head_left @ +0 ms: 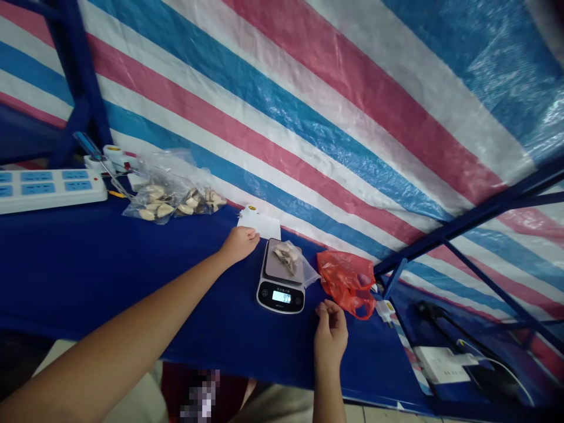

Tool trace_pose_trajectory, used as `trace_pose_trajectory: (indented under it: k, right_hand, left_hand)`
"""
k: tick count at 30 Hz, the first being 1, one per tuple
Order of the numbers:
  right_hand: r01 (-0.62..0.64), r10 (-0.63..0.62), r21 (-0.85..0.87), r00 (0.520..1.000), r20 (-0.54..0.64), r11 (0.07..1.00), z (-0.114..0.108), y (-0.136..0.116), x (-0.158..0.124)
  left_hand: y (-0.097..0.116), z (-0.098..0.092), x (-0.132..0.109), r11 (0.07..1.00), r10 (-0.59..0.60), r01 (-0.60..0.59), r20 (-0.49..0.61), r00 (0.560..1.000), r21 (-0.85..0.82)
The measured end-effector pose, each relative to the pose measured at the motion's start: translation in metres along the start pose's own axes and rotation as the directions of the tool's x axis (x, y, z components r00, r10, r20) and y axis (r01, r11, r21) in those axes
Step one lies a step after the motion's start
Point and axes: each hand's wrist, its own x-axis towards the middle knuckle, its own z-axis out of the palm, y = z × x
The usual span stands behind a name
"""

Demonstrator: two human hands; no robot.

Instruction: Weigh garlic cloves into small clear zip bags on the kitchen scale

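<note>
A kitchen scale (280, 299) with a lit display stands on the blue table, and on its plate lies a small clear bag (288, 258) of pale dried slices. My left hand (241, 244) is closed in a fist left of the scale, at the near edge of a white sheet of paper (267, 225). Whatever its fingers may hold is hidden. To the right of the scale, my right hand (330, 329) rests with its fingers curled in and nothing visible in them. Just beyond it is a crumpled red plastic bag (346, 279).
Larger clear bags of pale slices (176, 197) sit at the back left. Beside them are a white power strip (53, 189) and a blue-handled screwdriver (90, 145). White plugs (386, 310) lie near the right edge. Striped sheeting (264, 117) hangs behind the table.
</note>
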Motion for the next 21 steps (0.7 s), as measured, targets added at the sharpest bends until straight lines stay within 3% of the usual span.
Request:
trace_pose_trajectory:
  k: [8,21]
  right_hand:
    - [0.070,-0.070,-0.078,0.998,0.008,0.994,0.000,-0.004,-0.002]
    - [0.082,-0.079,-0.132,0.997,0.023,0.988,0.000,-0.011,-0.002]
  left_hand:
    - [0.003,-0.003,-0.002,1.000,-0.010,0.010,0.010,1.000,-0.018]
    - [0.002,-0.003,-0.002,0.995,-0.027,0.029,0.022,0.999,-0.091]
